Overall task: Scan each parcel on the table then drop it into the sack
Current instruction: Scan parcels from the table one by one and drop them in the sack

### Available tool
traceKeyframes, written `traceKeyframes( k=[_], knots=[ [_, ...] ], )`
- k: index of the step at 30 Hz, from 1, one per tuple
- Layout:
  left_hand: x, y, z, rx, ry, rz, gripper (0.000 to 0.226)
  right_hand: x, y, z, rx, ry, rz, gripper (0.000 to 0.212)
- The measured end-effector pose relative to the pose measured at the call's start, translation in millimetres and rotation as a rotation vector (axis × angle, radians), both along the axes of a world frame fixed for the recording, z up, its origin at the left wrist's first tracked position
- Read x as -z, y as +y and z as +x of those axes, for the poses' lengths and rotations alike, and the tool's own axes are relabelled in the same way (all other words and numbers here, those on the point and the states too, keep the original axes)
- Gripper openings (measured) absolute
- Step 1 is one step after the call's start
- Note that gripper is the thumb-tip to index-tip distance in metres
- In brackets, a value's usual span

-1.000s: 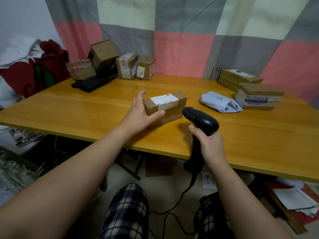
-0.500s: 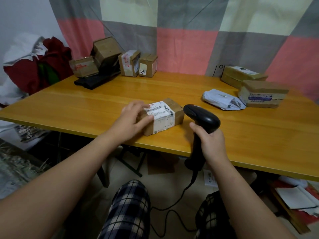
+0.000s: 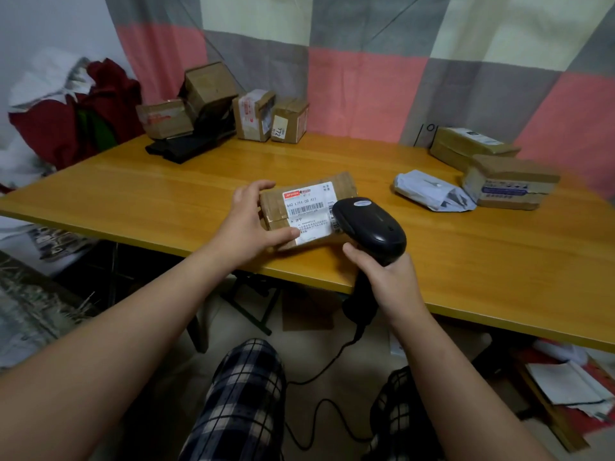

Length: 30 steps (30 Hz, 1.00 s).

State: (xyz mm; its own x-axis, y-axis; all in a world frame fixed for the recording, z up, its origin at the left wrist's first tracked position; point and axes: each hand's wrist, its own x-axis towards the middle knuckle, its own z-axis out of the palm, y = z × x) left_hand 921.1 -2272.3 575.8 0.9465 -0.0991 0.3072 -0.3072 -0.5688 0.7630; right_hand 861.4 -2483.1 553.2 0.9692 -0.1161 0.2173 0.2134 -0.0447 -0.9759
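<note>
parcel [image 3: 307,211] pinched in my left hand [image 3: 248,224], label up; my right hand [image 3: 387,277] grips scanner [image 3: 369,229] beside those fingers. seven parcels wait beyond; no sack visible.

Ahead of you hangs a patchwork cloth [image 3: 366,84] of pink, grey and cream squares. Left of the cloth you see bare white wall [image 3: 50,24], and below that a heap of dark red fabric [image 3: 53,128] with something white lying on top. In front of the cloth's lower left part lies a flat black object [image 3: 189,146]. Far below its right edge, loose papers [image 3: 569,384] lie on the floor. Your checked trousers [image 3: 246,394] are nearest you.
</note>
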Motion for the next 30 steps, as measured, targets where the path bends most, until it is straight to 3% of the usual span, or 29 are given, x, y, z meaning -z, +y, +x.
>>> traceKeyframes(
  k=[4, 10, 25, 30],
  knots=[
    [3.6, 1.0, -10.5, 0.124, 0.126, -0.092, 0.077, 3.7, 4.4, -5.6, 0.074, -0.003, -0.096, 0.053],
    [3.8, -2.6, -8.8, 0.11, 0.106, -0.04, 0.08, 11.7, 13.8, -34.0, 0.155, -0.065, -0.245, 0.023],
    [-5.4, -3.8, -7.5, 0.104, 0.177, -0.003, 0.082, 14.0, 14.1, -49.9, 0.157, -0.065, -0.368, 0.016],
    [-9.8, -6.2, -18.9, 0.107, 0.164, -0.011, 0.082, 13.0, 18.3, -52.4, 0.135, -0.042, -0.326, 0.014]
  ],
)
